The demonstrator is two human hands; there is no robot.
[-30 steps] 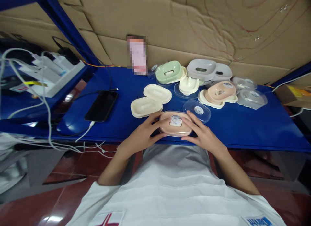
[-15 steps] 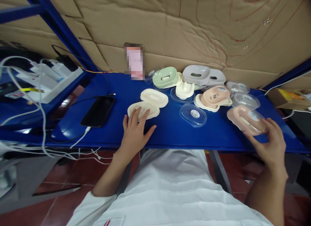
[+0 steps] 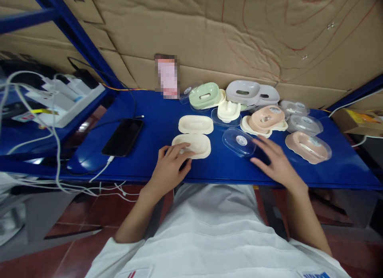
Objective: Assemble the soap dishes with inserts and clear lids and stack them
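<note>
A: Where was the near cream dish (image 3: 204,144)?

B: On the blue tabletop (image 3: 220,168), just in front of the far cream dish (image 3: 196,124). The left hand (image 3: 169,166) was on it. Those fingers bent over its front left side, but I couldn't tell if they pinched it.

A: And the right hand (image 3: 279,164)?

B: Its fingers were spread out and held nothing. The tips were right by the clear lid (image 3: 230,142). I couldn't tell if they touched.

A: How was this bit best done?

B: I thought a soft left hand was best, so the dish wouldn't slip or tip. The lid looked thin and slippery, so its edge seemed the best place to hold.
</note>
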